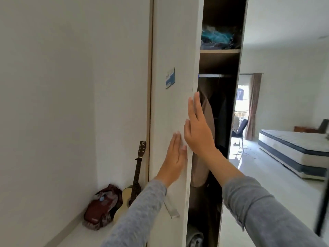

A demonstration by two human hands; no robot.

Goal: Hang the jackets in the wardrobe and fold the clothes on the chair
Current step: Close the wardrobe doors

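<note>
Closest to me, both grey sleeves reach forward. My left hand lies flat on the face of the white wardrobe door, fingers straight, gripping nothing. My right hand, just above and to the right of it, is also flat and straight-fingered, pressed along the door's free edge and holding nothing.

Under my left forearm a pale handle sticks out from the door. Above both hands is a blue-and-white sticker; its print is too blurred for me to read.

Behind my right hand the wardrobe stands open by a narrow gap. A tan jacket hangs there from a metal rail, with darker garments beside it that I cannot make out. Higher up, a shelf carries teal cloth.

Down to the left of my hands, a guitar and a dark red bag sit in the corner by a plain white wall; the headstock lettering is illegible.

Far right of my hands, across a pale floor, I see a bare bed, cut off by the frame, a brown curtain and a dark chair, with whatever is on it lost in the glare.
</note>
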